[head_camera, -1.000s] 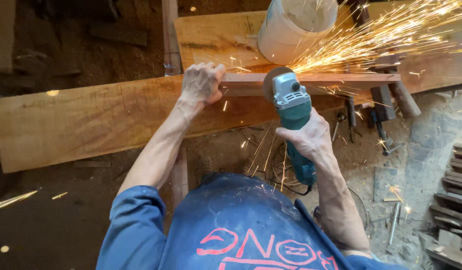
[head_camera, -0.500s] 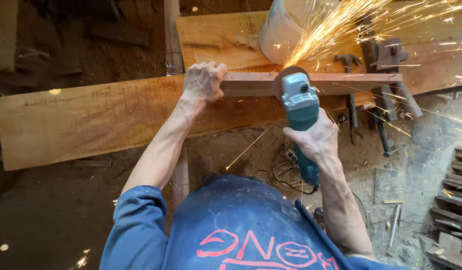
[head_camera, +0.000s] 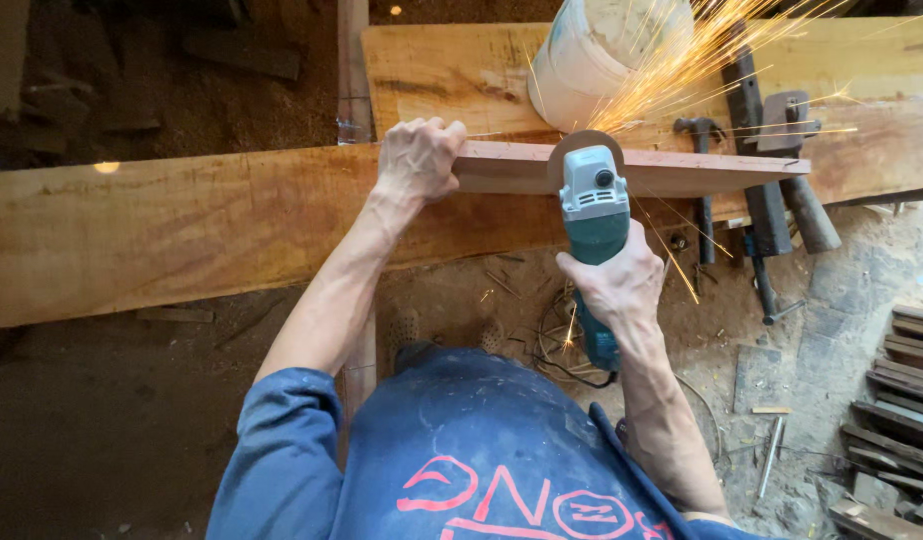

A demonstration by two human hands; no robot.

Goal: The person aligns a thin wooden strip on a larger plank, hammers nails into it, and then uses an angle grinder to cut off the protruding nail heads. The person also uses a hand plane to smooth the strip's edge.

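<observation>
My left hand (head_camera: pixel 418 160) presses down on the left end of a long reddish metal bar (head_camera: pixel 702 172) that lies across a wide wooden plank (head_camera: pixel 182 225). My right hand (head_camera: pixel 614 285) grips the green body of an angle grinder (head_camera: pixel 594 210). Its disc meets the bar near the middle, and orange sparks (head_camera: pixel 682 70) fly up and to the right.
A white plastic bucket (head_camera: pixel 592 55) stands on a second plank (head_camera: pixel 452 70) behind the bar. A hammer (head_camera: pixel 702 180) and clamps (head_camera: pixel 772 150) lie to the right. Stacked metal pieces (head_camera: pixel 907 400) sit at the right edge. A cable (head_camera: pixel 557 350) coils on the dirt floor.
The grinder has slid slightly right along the bar, with sparks still flying up and right. My left hand has stayed on the bar's end.
</observation>
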